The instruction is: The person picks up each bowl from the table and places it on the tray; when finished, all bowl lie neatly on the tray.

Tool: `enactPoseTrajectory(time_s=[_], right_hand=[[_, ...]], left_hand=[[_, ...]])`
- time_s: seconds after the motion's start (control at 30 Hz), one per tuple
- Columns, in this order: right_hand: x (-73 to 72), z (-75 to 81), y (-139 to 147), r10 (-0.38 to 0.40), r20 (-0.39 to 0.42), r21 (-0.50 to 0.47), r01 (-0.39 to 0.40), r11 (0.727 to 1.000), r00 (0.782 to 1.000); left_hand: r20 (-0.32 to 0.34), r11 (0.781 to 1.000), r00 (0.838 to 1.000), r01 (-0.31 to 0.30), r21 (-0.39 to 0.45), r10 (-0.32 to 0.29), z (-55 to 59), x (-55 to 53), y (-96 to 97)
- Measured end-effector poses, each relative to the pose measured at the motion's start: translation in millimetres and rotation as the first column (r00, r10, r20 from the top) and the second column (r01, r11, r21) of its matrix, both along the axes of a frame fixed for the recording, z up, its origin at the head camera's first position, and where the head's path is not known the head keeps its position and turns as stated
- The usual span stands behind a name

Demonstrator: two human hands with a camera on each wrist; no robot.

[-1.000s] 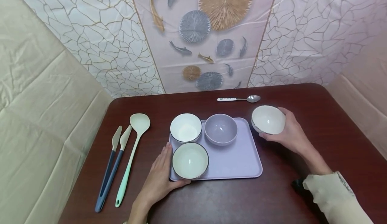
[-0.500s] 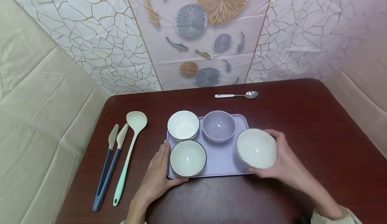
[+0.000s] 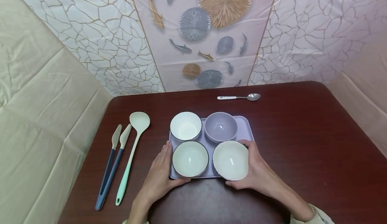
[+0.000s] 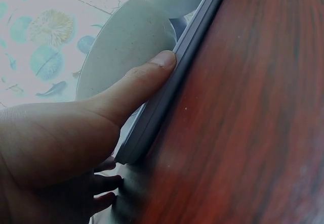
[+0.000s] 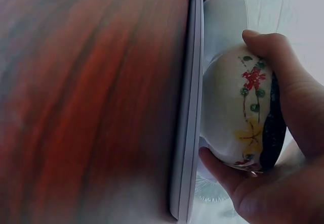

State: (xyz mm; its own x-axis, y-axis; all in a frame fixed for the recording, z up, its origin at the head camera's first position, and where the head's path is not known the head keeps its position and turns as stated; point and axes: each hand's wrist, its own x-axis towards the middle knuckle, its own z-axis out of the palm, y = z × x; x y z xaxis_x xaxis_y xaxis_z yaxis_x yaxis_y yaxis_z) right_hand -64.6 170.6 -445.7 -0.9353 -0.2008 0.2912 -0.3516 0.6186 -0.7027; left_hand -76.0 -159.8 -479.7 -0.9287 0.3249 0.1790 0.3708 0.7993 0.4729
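Observation:
My right hand grips a white bowl at the tray's front right, thumb and fingers on opposite sides. The right wrist view shows flowers painted outside this flowered bowl; its base is at the tray surface. My left hand lies at the front left corner of the lilac tray, fingers straight along the side and thumb on the front rim. Beside it sits a dark-rimmed pale bowl. Behind stand a white bowl with a dark rim and a lilac bowl.
Left of the tray lie a pale ladle with a mint handle and blue-handled tongs with pale tips. A spoon with a white handle lies behind the tray. Patterned cloth hangs at the table's back edge.
My right hand has carried the flowered bowl from right of the tray, leftward and nearer to me, to the tray's front right. The left hand has stayed at its corner.

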Motion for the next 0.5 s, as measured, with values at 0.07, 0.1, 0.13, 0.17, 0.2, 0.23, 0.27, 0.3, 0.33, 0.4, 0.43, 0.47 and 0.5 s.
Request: enactPoseTrajectory(time_s=[0.07,0.1,0.13,0.17,0.2,0.23,0.27,0.3,0.33,0.4,0.43,0.47,0.5], right_hand=[[-0.9,-1.0,-0.9,0.007,0.01,-0.004,-0.007,1.0,1.0],[-1.2,-1.5,-1.3,0.012,0.017,-0.008,-0.012,1.0,1.0],[-1.4,-1.9,-1.7,0.016,0.022,-0.006,-0.015,1.0,1.0],[-1.6,-2.4,-2.0,0.016,0.025,-0.002,-0.016,1.0,1.0],[-1.7,-2.8,-2.3,0.016,0.029,0.002,-0.016,1.0,0.999],[-1.7,-3.0,-2.5,0.015,0.032,0.006,-0.015,1.0,0.999],[-1.7,-3.2,-2.7,0.014,0.034,0.007,-0.014,1.0,0.999],[-1.8,-3.4,-2.9,0.014,0.035,0.007,-0.015,1.0,0.999],[-1.8,-3.4,-2.9,0.014,0.037,0.007,-0.015,1.0,0.999],[-1.8,-3.3,-2.7,0.02,0.044,0.002,-0.02,1.0,0.999],[-1.7,-3.0,-2.4,0.026,0.049,0.001,-0.026,1.0,0.998],[-1.5,-2.9,-1.9,0.03,0.055,0.003,-0.03,1.0,0.998],[-1.2,-2.5,-1.2,0.033,0.063,0.008,-0.034,0.999,0.997]], left_hand=[[0.002,1.0,1.0,0.0,-0.002,0.0,0.2,-0.1,0.4],[0.002,1.0,1.0,0.0,-0.003,0.0,0.1,-0.2,0.4],[0.001,1.0,1.0,0.0,-0.004,0.0,-0.1,-0.3,0.4],[0.001,1.0,1.0,0.0,-0.005,0.0,-0.2,-0.3,0.3],[0.0,1.0,1.0,-0.001,-0.007,0.001,-0.3,-0.2,0.2],[0.001,1.0,1.0,-0.001,-0.007,0.001,-0.4,-0.1,0.1],[0.0,1.0,1.0,-0.001,-0.009,0.001,-0.5,0.0,-0.1],[0.0,1.0,1.0,-0.001,-0.009,0.001,-0.6,0.1,-0.2],[-0.001,1.0,1.0,-0.001,-0.007,0.001,-0.8,0.1,-0.3],[-0.001,1.0,1.0,-0.001,-0.006,0.001,-0.8,0.3,-0.3],[0.0,1.0,1.0,-0.001,-0.004,0.001,-0.7,0.4,-0.2],[0.0,1.0,1.0,-0.001,-0.003,0.001,-0.7,0.4,-0.1],[0.001,1.0,1.0,-0.001,-0.002,0.001,-0.8,0.4,-0.1]])
